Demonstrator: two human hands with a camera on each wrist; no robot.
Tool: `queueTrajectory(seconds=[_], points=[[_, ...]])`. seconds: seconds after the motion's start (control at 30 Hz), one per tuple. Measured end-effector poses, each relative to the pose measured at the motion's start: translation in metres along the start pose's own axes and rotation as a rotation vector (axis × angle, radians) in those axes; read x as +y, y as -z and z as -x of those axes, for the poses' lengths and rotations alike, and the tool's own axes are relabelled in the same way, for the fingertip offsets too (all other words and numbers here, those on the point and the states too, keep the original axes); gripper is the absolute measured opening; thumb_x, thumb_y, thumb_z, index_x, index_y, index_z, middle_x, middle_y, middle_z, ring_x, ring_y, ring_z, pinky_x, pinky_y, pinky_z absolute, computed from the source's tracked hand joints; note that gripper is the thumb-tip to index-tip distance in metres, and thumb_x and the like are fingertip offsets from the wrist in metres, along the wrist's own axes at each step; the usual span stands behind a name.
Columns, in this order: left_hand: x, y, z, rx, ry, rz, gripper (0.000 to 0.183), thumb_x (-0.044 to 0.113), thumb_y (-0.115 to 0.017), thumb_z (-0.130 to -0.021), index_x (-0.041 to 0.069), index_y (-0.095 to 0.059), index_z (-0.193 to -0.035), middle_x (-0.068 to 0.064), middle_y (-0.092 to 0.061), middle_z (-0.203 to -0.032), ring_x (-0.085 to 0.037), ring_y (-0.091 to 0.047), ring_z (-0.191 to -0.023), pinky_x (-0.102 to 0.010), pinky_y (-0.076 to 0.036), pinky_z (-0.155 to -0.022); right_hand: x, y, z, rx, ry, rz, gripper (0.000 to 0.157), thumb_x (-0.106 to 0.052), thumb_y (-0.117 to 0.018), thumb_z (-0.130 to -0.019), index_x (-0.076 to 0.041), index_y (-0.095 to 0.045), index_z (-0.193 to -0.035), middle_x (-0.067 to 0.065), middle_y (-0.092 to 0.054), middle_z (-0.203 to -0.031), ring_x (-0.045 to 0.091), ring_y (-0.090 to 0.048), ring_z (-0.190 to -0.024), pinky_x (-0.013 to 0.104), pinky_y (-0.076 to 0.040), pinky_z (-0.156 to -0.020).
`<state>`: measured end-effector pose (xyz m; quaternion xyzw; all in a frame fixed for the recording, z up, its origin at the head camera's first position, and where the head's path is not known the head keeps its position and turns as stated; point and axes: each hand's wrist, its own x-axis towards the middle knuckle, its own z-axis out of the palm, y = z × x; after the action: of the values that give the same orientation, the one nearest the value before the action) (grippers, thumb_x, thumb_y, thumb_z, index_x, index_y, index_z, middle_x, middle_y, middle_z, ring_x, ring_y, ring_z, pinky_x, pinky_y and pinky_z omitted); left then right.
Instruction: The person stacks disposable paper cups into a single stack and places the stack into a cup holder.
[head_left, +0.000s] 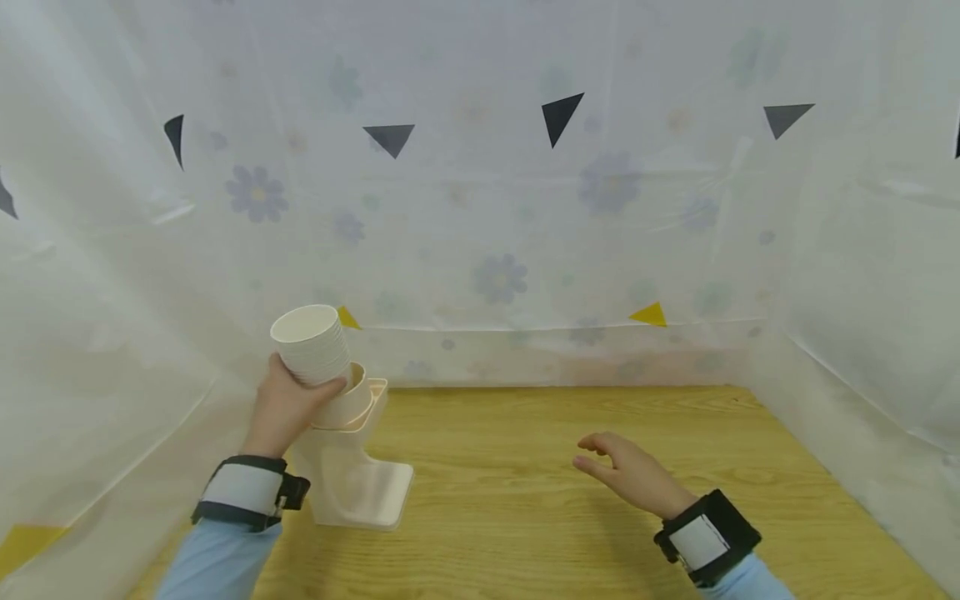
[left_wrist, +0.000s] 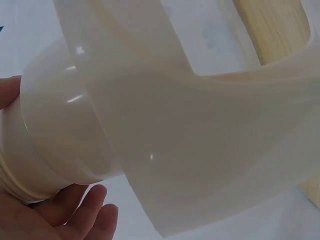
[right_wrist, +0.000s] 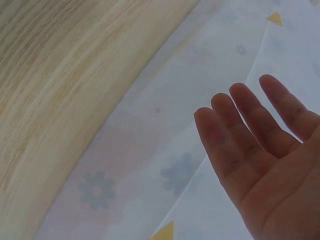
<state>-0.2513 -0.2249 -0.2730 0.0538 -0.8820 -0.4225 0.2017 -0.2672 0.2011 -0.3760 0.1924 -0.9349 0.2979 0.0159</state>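
Note:
A stack of white paper cups [head_left: 309, 343] tilts over the round holder of a cream plastic stand [head_left: 360, 492], at the left of the table. My left hand [head_left: 288, 404] grips the stack near its lower part, thumb toward the holder. Close up in the left wrist view, the stand [left_wrist: 200, 150] fills most of the picture, and the fingers of my left hand [left_wrist: 65, 215] curl beside its round part. My right hand [head_left: 633, 475] hovers over the right side of the table, holding nothing. Its fingers extend loosely in the right wrist view, palm showing [right_wrist: 280, 170].
The wood-grain table [head_left: 525, 500] reaches back to a pale flowered curtain [head_left: 480, 208], which also hangs along both sides. Black and yellow triangles mark the curtain. Both wrists wear dark straps, and the sleeves are light blue.

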Motion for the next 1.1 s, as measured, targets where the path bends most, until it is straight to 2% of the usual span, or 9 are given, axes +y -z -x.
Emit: queueTrajectory(seconds=[0.07, 0.33, 0.43, 0.5, 0.63, 0.73, 0.87, 1.1], points=[[0.000, -0.003, 0.000, -0.002, -0.006, -0.001, 0.086, 0.029, -0.071, -0.077, -0.011, -0.021, -0.135, -0.036, -0.044, -0.129, -0.046, -0.046, -0.115, -0.060, -0.039, -0.097, -0.001, 0.001, 0.001, -0.004, 0.004, 0.004, 0.062, -0.054, -0.048, -0.088, -0.003, -0.059, -0.122, 0.017, -0.061, -0.124, 0.035, -0.055, -0.112, 0.055, -0.047, -0.091], [0.002, -0.007, 0.000, -0.061, -0.032, -0.050, 0.090, 0.032, -0.071, -0.076, -0.011, -0.020, -0.136, -0.035, -0.043, -0.130, -0.047, -0.046, -0.117, -0.060, -0.039, -0.098, -0.005, 0.001, 0.000, 0.006, -0.005, 0.005, 0.062, -0.055, -0.049, -0.087, -0.004, -0.060, -0.121, 0.016, -0.061, -0.124, 0.034, -0.055, -0.112, 0.054, -0.047, -0.091], [-0.002, -0.008, 0.001, -0.061, -0.028, -0.051, 0.091, 0.033, -0.071, -0.077, -0.011, -0.020, -0.137, -0.035, -0.044, -0.130, -0.047, -0.046, -0.117, -0.060, -0.039, -0.098, -0.004, 0.000, 0.000, 0.002, -0.001, 0.007, 0.062, -0.055, -0.049, -0.087, -0.004, -0.060, -0.121, 0.016, -0.061, -0.124, 0.035, -0.055, -0.112, 0.054, -0.047, -0.091], [-0.004, -0.011, 0.002, -0.041, -0.026, -0.047, 0.090, 0.033, -0.071, -0.077, -0.011, -0.021, -0.137, -0.035, -0.043, -0.130, -0.047, -0.045, -0.117, -0.060, -0.039, -0.098, -0.004, 0.000, 0.000, 0.000, -0.004, 0.006, 0.062, -0.055, -0.049, -0.087, -0.003, -0.060, -0.121, 0.016, -0.061, -0.123, 0.035, -0.055, -0.112, 0.054, -0.047, -0.091], [-0.005, -0.018, 0.004, 0.049, -0.048, -0.068, 0.084, 0.031, -0.072, -0.075, -0.014, -0.028, -0.132, -0.035, -0.042, -0.124, -0.047, -0.037, -0.115, -0.059, -0.030, -0.101, -0.003, 0.001, 0.000, 0.004, -0.004, 0.011, 0.062, -0.055, -0.049, -0.087, -0.003, -0.060, -0.121, 0.016, -0.062, -0.123, 0.035, -0.055, -0.111, 0.054, -0.047, -0.090], [-0.005, -0.021, 0.004, 0.088, -0.052, -0.091, 0.082, 0.033, -0.071, -0.076, -0.016, -0.031, -0.129, -0.035, -0.040, -0.120, -0.046, -0.032, -0.113, -0.058, -0.024, -0.098, -0.002, 0.001, 0.001, 0.008, 0.000, 0.013, 0.062, -0.055, -0.049, -0.087, -0.003, -0.060, -0.121, 0.016, -0.062, -0.122, 0.035, -0.055, -0.111, 0.054, -0.047, -0.090], [-0.004, -0.022, 0.004, 0.114, -0.032, -0.083, 0.085, 0.039, -0.070, -0.076, -0.016, -0.032, -0.129, -0.035, -0.041, -0.120, -0.046, -0.033, -0.113, -0.057, -0.026, -0.098, 0.000, 0.001, 0.002, 0.007, 0.005, 0.014, 0.063, -0.055, -0.049, -0.087, -0.003, -0.060, -0.121, 0.016, -0.062, -0.123, 0.035, -0.055, -0.111, 0.054, -0.048, -0.090], [0.005, -0.023, 0.000, 0.239, -0.063, 0.025, 0.093, 0.033, -0.076, -0.072, -0.009, -0.026, -0.139, -0.032, -0.042, -0.127, -0.044, -0.039, -0.116, -0.058, -0.034, -0.099, 0.001, 0.002, 0.002, 0.015, 0.004, 0.020, 0.063, -0.055, -0.050, -0.087, -0.003, -0.060, -0.120, 0.016, -0.062, -0.122, 0.035, -0.056, -0.110, 0.054, -0.048, -0.089]])
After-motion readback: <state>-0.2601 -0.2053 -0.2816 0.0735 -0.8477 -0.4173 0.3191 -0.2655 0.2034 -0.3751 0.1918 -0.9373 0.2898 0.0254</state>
